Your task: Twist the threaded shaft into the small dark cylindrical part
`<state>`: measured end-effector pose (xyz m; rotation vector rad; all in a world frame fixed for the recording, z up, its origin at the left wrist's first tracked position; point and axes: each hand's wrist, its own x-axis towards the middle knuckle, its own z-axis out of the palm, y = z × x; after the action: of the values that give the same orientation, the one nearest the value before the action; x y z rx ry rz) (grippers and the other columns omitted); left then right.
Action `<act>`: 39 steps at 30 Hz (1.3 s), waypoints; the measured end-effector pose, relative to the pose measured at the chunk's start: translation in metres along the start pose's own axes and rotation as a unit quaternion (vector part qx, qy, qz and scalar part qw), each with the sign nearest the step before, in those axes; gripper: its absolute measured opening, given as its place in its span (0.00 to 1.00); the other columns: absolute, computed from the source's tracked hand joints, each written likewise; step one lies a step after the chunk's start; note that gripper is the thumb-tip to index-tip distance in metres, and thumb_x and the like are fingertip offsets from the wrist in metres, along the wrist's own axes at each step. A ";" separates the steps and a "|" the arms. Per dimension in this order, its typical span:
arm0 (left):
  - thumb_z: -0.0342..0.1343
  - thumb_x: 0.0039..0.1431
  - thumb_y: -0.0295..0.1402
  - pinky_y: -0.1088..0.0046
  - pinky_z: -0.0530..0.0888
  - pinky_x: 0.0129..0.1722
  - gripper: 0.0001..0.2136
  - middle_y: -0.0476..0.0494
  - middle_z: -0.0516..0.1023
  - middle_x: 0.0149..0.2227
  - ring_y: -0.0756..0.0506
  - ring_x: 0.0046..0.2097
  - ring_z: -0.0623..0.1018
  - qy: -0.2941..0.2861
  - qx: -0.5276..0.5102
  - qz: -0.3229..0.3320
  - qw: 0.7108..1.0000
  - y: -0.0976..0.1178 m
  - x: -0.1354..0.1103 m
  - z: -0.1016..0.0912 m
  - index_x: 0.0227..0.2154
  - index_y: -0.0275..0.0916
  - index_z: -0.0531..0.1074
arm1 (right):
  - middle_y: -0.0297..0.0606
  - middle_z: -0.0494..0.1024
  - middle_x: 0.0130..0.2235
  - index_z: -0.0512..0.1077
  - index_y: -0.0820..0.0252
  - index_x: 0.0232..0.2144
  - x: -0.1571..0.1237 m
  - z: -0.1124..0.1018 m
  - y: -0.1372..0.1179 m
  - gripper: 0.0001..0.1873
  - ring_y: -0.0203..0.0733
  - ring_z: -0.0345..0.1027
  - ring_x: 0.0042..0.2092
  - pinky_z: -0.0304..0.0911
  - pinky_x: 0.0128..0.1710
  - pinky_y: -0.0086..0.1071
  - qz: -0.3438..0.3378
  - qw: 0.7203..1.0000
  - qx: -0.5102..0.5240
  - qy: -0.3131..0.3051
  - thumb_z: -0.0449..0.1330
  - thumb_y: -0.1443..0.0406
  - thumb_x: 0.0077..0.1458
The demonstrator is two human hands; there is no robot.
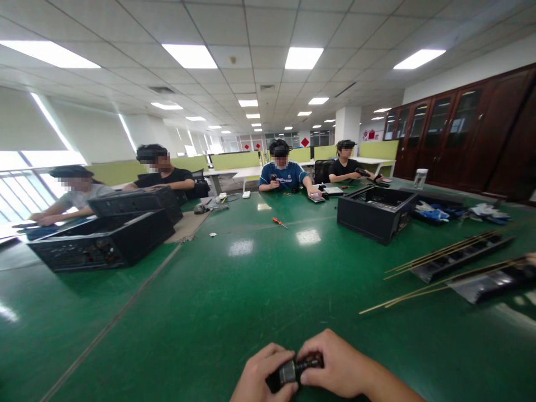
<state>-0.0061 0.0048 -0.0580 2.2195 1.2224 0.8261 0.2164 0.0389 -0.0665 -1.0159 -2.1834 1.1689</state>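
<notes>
Holding a small black cylindrical part [288, 373] at the near side of the green desk [201, 318] | my left grip [257, 371] clamped on its thicker end | my right grip [335, 362] closed round its narrower end | I'd best align both ends, pressure even

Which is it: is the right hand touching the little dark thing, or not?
Touching: the head view shows the right hand curled around one end of the dark thing.

L grip [260, 369] & R grip [335, 362] hold blk part [288, 372] over grn tbl [209, 312].
</notes>
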 end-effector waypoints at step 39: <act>0.63 0.48 0.24 0.71 0.75 0.42 0.17 0.43 0.82 0.37 0.43 0.40 0.81 -0.002 -0.017 -0.040 0.999 0.005 0.000 -0.002 0.43 0.42 0.82 | 0.33 0.80 0.30 0.81 0.59 0.38 -0.002 -0.002 -0.002 0.10 0.37 0.70 0.31 0.59 0.31 0.26 0.023 0.999 -0.023 0.014 0.66 0.66 0.50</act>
<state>-0.0047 0.0021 -0.0532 2.1293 1.2782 0.8046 0.2181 0.0376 -0.0641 -1.1011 -2.1852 1.1210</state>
